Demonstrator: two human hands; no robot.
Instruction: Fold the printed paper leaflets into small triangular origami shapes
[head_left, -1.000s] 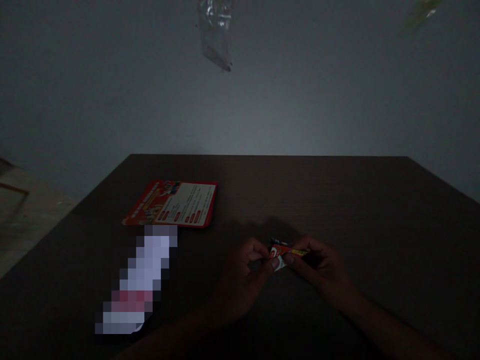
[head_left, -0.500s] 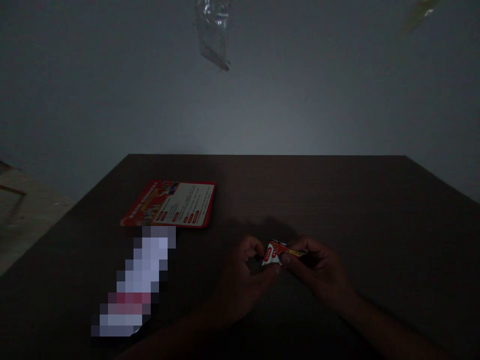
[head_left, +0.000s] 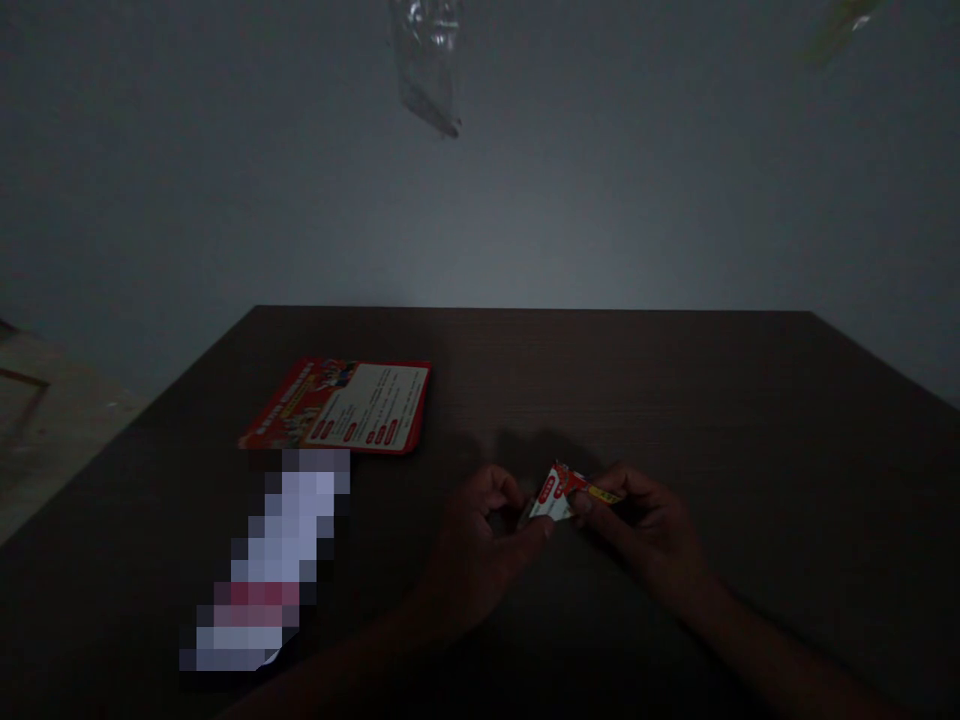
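Observation:
A small folded piece of red, white and yellow printed paper is held between both hands above the dark table. My left hand pinches its left end between thumb and fingers. On the right end, my right hand is closed, its thumb on the near face. To the left lies a stack of red printed sheets with a pale text panel. The light is dim, and the fingertips behind the paper are partly hidden.
Nearer on the left lies a long, bright pixelated object, just in front of the red sheets. A clear plastic bag hangs at the pale wall behind the table. Tan floor shows at the left.
The folded paper has shifted slightly up and tilted, and more of its white printed face shows. My right hand has moved a little to the right, still gripping it.

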